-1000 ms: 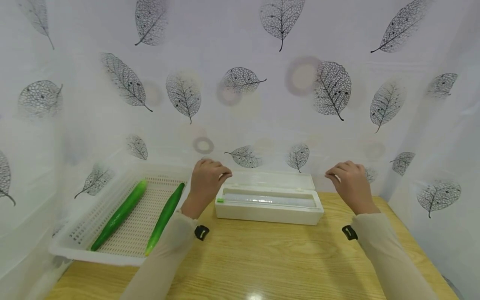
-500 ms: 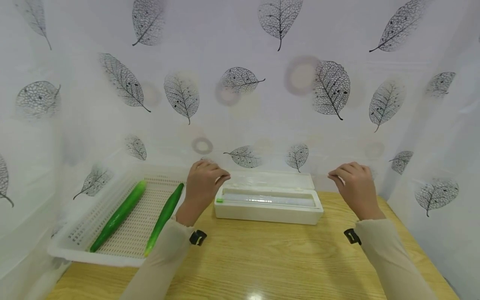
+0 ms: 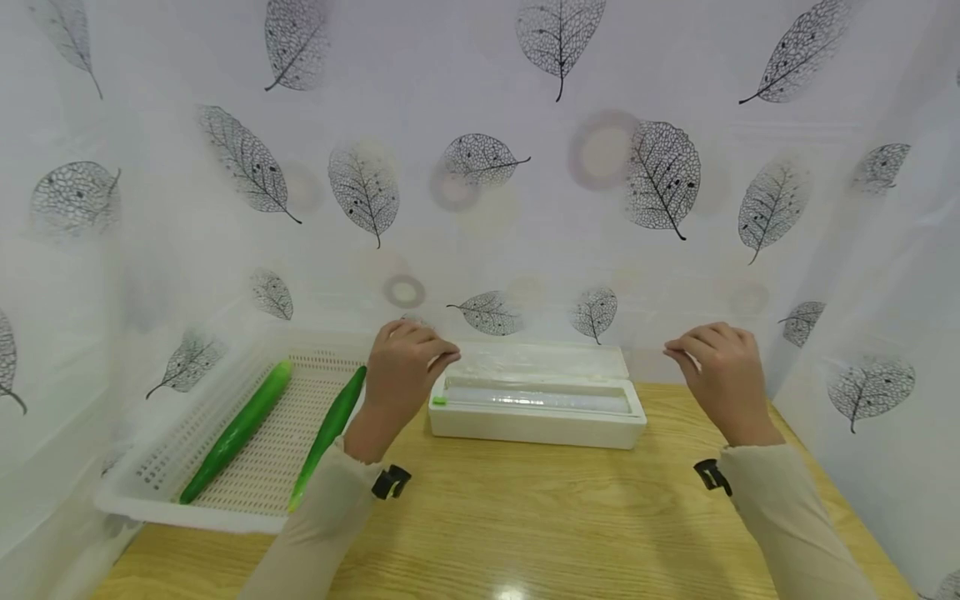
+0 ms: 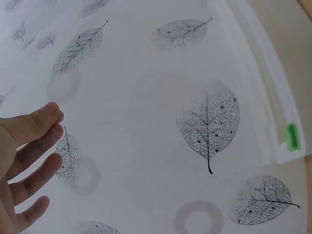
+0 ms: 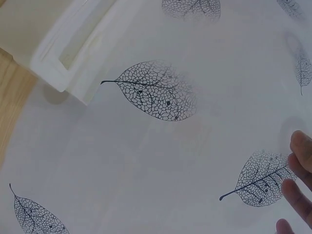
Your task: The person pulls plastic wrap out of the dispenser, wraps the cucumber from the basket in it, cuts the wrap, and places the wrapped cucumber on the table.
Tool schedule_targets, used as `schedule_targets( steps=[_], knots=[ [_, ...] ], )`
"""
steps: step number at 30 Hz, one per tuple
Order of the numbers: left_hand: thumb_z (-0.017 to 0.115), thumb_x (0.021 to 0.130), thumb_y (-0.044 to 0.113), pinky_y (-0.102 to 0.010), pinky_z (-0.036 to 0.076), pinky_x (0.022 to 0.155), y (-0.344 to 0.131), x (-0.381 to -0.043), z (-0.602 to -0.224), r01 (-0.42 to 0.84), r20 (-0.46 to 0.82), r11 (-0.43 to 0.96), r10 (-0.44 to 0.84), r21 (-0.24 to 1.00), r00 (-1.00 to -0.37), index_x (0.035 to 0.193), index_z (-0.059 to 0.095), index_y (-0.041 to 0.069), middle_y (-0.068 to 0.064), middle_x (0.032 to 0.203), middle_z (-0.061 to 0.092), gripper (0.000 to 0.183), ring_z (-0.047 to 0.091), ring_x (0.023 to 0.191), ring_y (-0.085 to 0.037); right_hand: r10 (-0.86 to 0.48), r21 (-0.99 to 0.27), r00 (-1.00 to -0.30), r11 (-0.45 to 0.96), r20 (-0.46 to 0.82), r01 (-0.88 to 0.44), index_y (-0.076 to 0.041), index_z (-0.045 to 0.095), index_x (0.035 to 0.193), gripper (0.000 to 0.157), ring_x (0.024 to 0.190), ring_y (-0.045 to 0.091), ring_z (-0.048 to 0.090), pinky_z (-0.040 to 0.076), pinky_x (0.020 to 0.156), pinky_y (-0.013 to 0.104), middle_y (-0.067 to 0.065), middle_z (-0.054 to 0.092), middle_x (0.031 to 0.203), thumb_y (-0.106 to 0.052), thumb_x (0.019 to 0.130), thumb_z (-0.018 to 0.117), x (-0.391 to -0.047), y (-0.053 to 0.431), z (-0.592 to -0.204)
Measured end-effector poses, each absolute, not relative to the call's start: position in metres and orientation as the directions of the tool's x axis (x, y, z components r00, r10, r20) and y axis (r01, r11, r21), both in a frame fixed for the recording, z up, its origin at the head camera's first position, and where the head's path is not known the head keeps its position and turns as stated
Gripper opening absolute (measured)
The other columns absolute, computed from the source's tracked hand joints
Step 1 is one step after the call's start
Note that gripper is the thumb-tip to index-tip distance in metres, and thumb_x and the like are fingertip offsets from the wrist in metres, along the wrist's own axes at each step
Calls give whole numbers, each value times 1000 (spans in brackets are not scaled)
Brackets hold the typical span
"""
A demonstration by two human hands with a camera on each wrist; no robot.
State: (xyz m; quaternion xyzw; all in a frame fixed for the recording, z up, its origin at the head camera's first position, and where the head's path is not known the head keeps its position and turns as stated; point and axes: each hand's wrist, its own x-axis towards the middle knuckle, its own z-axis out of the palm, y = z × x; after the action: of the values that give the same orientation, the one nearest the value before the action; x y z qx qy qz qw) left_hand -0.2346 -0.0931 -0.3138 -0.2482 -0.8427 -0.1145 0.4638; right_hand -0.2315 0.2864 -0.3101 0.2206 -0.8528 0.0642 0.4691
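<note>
In the head view my left hand [image 3: 402, 379] is raised above the right rim of a white basket, left of a long white cling film box [image 3: 536, 425]. Its thumb meets the index fingertip and the other fingers bend loosely, as the left wrist view shows; nothing is visible between them. My right hand [image 3: 722, 379] hovers right of the box with thumb and fingertips close together, holding nothing visible. The box's lid [image 3: 543, 360] stands raised at the back. Inside lies a roll of clear film [image 3: 532, 398], and a green slider [image 3: 440, 401] sits at the left end.
The white perforated basket [image 3: 202, 518] on the left of the wooden table [image 3: 525, 517] contains two cucumbers, a left cucumber [image 3: 238, 433] and a right cucumber [image 3: 330, 433] partly behind my left forearm. A leaf-patterned curtain [image 3: 510, 242] hangs behind and on both sides.
My right hand has drifted a little to the right, away from the box. My left hand has shifted slightly left. The box, basket and cucumbers stay in place.
</note>
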Motion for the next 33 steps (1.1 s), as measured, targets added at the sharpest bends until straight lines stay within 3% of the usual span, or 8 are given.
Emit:
schedule_targets(
  steps=[6,23,25,29,31,33],
  knots=[
    [79,72,24,-43,50,89,-95,-228,-313,539,852,840,328,-66,-408,75,76,16,0,71,69,10,64,75,-21,-313,98,-439,890,842,-446,0,71,77,14,76,32,57,42,71,51,15,67,74,-1,66,79,-225,285,-306],
    [82,69,21,-45,49,90,-97,-208,-306,581,861,813,326,-45,-390,74,76,15,0,72,71,10,62,71,-19,-312,118,-373,880,874,-460,1,71,76,16,75,34,58,41,69,52,16,67,73,2,63,80,-208,281,-294],
    [82,69,21,-45,49,90,-98,-206,-306,590,861,805,335,-50,-384,74,76,15,1,71,71,10,62,71,-18,-310,113,-371,877,875,-467,1,71,77,9,76,34,57,40,70,52,16,67,72,-5,73,77,-206,282,-293],
    [82,68,21,-43,50,87,-101,-198,-305,603,857,794,359,-72,-370,73,75,15,3,70,70,10,61,69,-16,-334,127,-392,874,857,-468,1,71,78,41,78,34,56,40,72,51,17,66,73,-33,94,54,-199,285,-292],
    [82,67,21,-42,50,86,-102,-194,-305,609,855,789,372,-86,-361,73,75,15,2,69,70,11,61,69,-16,-356,147,-398,871,845,-468,2,71,78,58,78,34,56,40,72,50,17,66,73,-43,97,40,-195,286,-292],
    [82,67,21,-42,50,85,-104,-191,-306,617,855,781,381,-94,-353,73,75,14,2,69,69,12,61,69,-16,-371,161,-392,866,842,-473,2,71,77,60,77,34,56,39,71,49,17,66,72,-44,98,38,-190,287,-292]
  ],
)
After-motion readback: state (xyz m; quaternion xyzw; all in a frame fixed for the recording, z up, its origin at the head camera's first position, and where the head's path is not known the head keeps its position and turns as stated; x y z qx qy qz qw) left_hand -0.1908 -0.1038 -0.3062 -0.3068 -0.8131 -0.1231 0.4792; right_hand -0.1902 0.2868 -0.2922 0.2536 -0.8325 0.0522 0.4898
